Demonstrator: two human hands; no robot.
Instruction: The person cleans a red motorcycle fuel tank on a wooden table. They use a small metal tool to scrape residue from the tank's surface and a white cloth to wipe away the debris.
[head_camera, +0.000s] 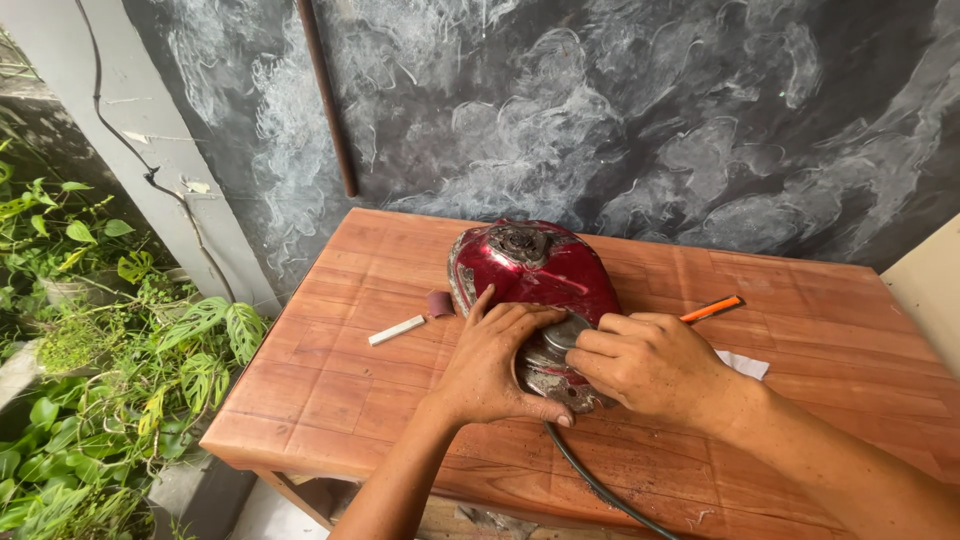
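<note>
Red fuel tank (540, 270) on wooden table (330, 380): left hand (495, 365) flat, right hand (645, 365) grip unclear.

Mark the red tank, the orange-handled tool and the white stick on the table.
red tank (545, 272): head view, on its glossy red upper side.
orange-handled tool (711, 309): head view, middle of the orange handle.
white stick (397, 330): head view, middle of its length.
</note>
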